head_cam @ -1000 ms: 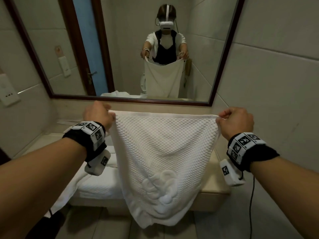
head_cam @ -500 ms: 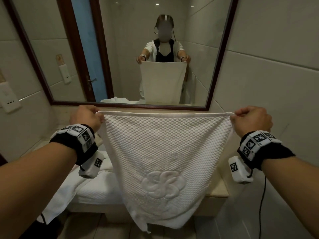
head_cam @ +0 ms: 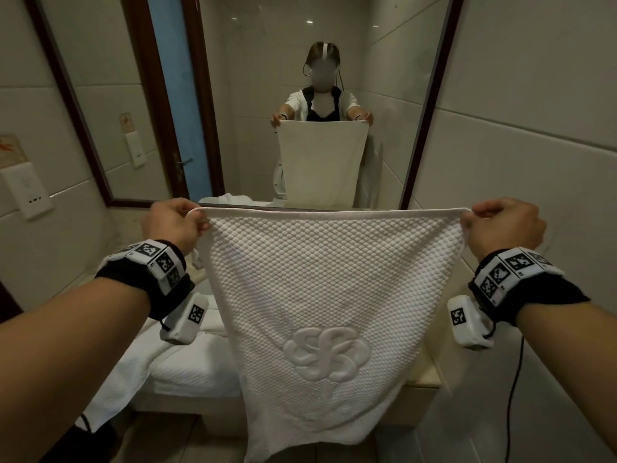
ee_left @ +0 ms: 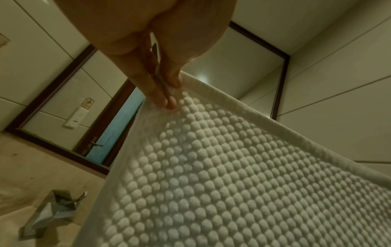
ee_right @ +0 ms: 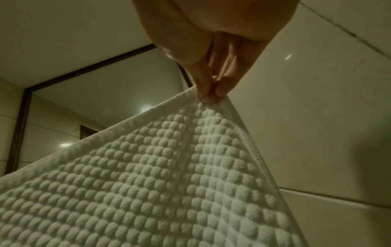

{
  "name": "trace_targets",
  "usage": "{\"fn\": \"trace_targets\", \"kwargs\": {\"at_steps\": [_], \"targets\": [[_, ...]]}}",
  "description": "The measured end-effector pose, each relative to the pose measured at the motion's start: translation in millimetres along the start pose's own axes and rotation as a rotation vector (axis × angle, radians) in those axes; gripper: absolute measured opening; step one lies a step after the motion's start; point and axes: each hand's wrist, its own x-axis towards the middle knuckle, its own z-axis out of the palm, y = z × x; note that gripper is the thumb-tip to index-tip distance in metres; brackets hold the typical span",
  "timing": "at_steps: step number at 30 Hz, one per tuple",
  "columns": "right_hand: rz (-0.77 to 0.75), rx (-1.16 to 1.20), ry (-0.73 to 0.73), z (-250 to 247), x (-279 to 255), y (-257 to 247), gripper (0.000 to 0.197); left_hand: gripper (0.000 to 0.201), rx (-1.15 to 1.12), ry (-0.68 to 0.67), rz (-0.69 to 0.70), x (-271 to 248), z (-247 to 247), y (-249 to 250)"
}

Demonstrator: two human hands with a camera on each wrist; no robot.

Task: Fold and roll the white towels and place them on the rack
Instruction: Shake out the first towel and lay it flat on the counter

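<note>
A white waffle-textured towel with a raised flower emblem hangs spread out in front of me, its top edge pulled straight. My left hand pinches the top left corner between thumb and fingers. My right hand pinches the top right corner the same way. The towel's lower end hangs past the counter's front edge. More white towels lie piled on the counter behind it, partly hidden. No rack is in view.
A wood-framed mirror fills the wall ahead and reflects a person holding the towel. A beige counter runs beneath it, with a chrome tap at its left. Tiled walls close in left and right. A black cable hangs from my right wrist.
My hands have moved apart and slightly up, pulling the towel's top edge taut. The towel now hangs flat, and the bunched lower part has dropped open to show the emblem.
</note>
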Motion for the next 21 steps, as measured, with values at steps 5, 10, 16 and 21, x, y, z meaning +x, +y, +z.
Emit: {"fn": "trace_targets", "kwargs": {"at_steps": [5, 10, 16, 21], "targets": [[-0.009, 0.043, 0.002, 2, 2, 0, 0.014, 0.031, -0.021, 0.086, 0.039, -2, 5, 6], [-0.005, 0.037, -0.020, 5, 1, -4, 0.015, 0.018, 0.048, 0.220, 0.100, 1, 6, 9], [-0.034, -0.033, -0.060, 14, -4, -14, 0.014, 0.019, 0.091, 0.383, 0.138, 13, 10, 23], [-0.015, -0.044, -0.046, 25, -4, -16, 0.015, 0.019, 0.094, 0.388, 0.155, 22, 11, 28]]}}
